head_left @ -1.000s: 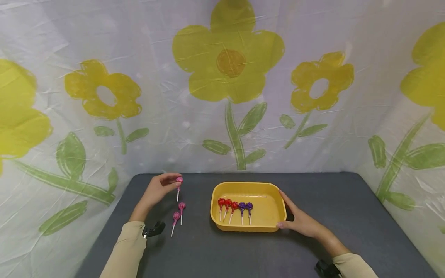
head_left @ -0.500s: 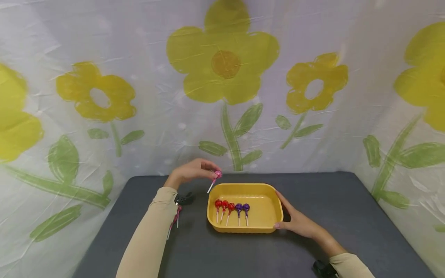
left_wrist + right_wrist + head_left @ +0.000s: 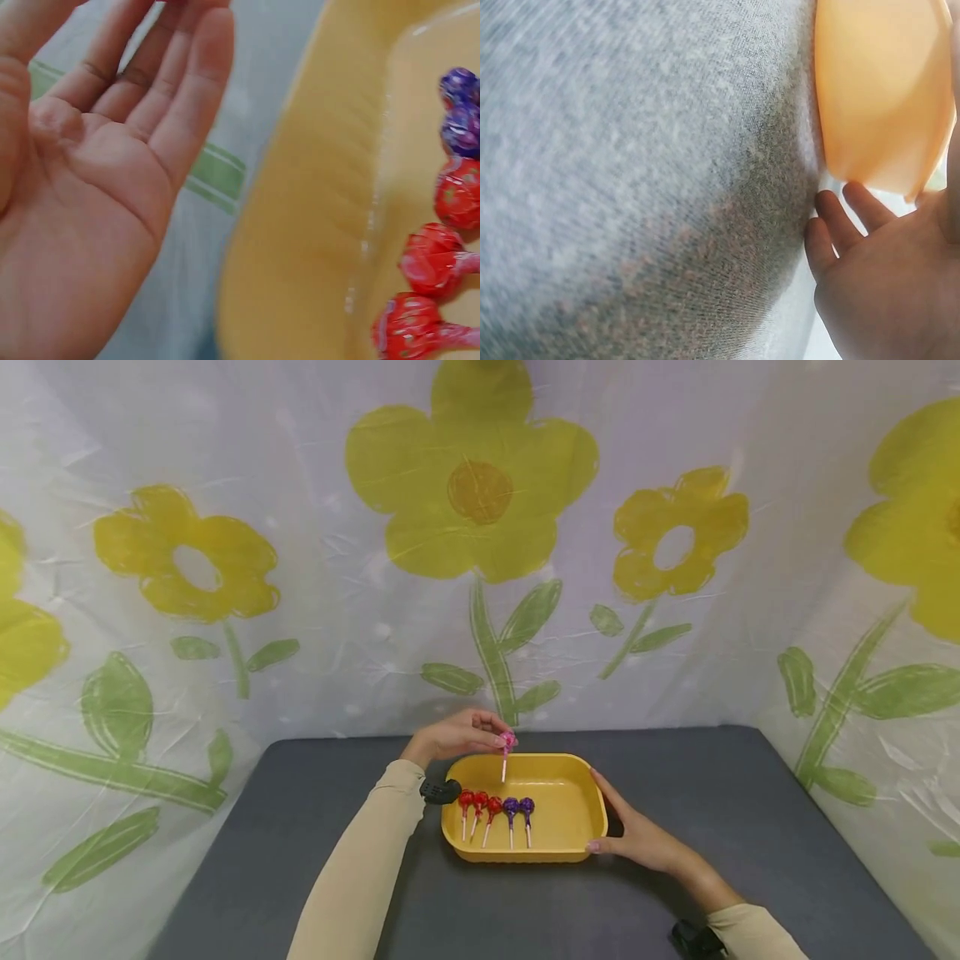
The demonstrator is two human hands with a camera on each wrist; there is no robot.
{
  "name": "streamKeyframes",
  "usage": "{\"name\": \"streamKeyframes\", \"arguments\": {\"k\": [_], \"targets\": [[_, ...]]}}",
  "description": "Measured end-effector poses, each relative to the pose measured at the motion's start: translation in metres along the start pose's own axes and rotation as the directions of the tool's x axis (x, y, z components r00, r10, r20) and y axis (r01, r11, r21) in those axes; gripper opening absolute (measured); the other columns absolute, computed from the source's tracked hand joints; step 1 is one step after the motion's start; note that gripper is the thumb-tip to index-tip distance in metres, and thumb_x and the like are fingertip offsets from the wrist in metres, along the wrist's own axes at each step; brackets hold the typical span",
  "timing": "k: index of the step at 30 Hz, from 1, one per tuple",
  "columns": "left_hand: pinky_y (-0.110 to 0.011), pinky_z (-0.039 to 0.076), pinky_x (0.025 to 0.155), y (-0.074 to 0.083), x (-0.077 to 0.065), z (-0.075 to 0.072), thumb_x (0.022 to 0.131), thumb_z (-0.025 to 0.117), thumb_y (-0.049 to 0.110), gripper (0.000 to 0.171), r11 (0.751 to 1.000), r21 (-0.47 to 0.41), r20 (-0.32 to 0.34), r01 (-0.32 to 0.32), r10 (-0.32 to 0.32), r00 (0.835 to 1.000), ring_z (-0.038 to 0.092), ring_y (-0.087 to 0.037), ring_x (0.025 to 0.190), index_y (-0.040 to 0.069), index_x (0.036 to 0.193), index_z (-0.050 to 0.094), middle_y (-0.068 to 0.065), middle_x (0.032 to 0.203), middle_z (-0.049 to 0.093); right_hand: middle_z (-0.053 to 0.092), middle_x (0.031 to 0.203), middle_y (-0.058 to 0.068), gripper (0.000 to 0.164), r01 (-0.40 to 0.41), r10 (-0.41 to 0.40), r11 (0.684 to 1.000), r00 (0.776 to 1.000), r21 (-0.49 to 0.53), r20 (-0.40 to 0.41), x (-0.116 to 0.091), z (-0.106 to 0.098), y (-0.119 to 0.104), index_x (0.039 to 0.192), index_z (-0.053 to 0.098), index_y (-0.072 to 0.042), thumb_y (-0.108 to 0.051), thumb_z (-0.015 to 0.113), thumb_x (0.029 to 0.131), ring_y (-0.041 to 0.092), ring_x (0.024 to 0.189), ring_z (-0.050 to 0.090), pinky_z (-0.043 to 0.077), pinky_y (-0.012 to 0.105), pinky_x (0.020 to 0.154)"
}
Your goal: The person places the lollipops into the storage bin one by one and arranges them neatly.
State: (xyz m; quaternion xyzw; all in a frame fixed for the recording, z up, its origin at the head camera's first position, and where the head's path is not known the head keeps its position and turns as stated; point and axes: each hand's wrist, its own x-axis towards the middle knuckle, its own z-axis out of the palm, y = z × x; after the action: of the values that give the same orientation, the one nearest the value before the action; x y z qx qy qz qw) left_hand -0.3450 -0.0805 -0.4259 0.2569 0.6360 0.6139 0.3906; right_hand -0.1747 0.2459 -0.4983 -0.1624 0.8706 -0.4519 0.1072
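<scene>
My left hand [image 3: 467,735] pinches a pink-wrapped lollipop [image 3: 507,740] by its candy end, with the white stick hanging down. It hovers over the far side of a yellow tray [image 3: 577,810]. Inside the tray, towards its left, three red lollipops [image 3: 480,800] and two purple lollipops [image 3: 519,807] lie in a row, sticks towards me. The left wrist view shows my palm beside the tray's wall [image 3: 300,202]; the held lollipop is out of that view. My right hand [image 3: 642,840] touches the tray's right end with spread, fairly straight fingers and thumb.
The tray stands on a dark grey table [image 3: 300,810]. Behind the table hangs a pale cloth [image 3: 360,635] printed with yellow flowers. My left sleeve [image 3: 360,860] crosses the table left of the tray, and black wrist straps [image 3: 441,791] sit at both cuffs.
My left hand has carried the pink lollipop rightwards from the table's left side to over the tray. Two other pink lollipops on the table are now hidden behind my sleeve. The right hand stays put.
</scene>
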Motion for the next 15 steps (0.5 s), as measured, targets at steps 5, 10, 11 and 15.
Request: {"name": "streamKeyframes", "arguments": {"k": [5,10,11,15], "targets": [[-0.061,0.032,0.112,-0.012,0.009,0.008,0.094,0.064,0.004,0.019,0.999,-0.049,-0.019,-0.024,0.023,1.0,0.071,-0.018,0.1,0.003,0.112,0.064,-0.001,0.104,0.074,0.008,0.167,0.021,0.111,-0.014,0.014,1.0,1.0,-0.013,0.005,-0.003,-0.003,0.0,0.161,0.001,-0.022,-0.03,0.08,0.083,0.05,0.15,0.017,0.025,0.073,0.11],[-0.059,0.036,0.109,-0.02,0.015,0.015,0.095,0.062,0.004,0.02,1.0,-0.01,-0.016,-0.023,0.023,1.0,0.071,-0.011,0.093,0.002,0.114,0.062,0.001,0.101,0.071,0.008,0.167,0.02,0.111,-0.019,0.019,1.0,1.0,-0.019,0.009,-0.005,-0.005,0.002,0.161,0.001,-0.025,-0.03,0.08,0.083,0.049,0.15,0.017,0.026,0.072,0.11],[-0.058,0.037,0.109,-0.021,0.017,0.017,0.095,0.062,0.004,0.02,1.0,-0.014,-0.021,-0.026,0.025,0.999,0.071,-0.011,0.093,0.001,0.115,0.061,0.001,0.101,0.071,0.008,0.167,0.02,0.111,-0.018,0.018,1.0,1.0,-0.018,0.009,-0.006,-0.005,0.002,0.161,0.001,-0.025,-0.029,0.08,0.083,0.049,0.15,0.017,0.026,0.072,0.11],[-0.056,0.04,0.108,-0.025,0.021,0.023,0.094,0.061,-0.001,0.024,0.998,-0.052,-0.058,-0.038,0.035,0.998,0.071,-0.011,0.093,-0.003,0.118,0.061,0.001,0.101,0.072,0.007,0.167,0.02,0.111,-0.015,0.015,1.0,1.0,-0.009,0.017,-0.006,-0.004,0.003,0.161,0.0,-0.025,-0.028,0.08,0.084,0.048,0.15,0.016,0.026,0.071,0.111]]}}
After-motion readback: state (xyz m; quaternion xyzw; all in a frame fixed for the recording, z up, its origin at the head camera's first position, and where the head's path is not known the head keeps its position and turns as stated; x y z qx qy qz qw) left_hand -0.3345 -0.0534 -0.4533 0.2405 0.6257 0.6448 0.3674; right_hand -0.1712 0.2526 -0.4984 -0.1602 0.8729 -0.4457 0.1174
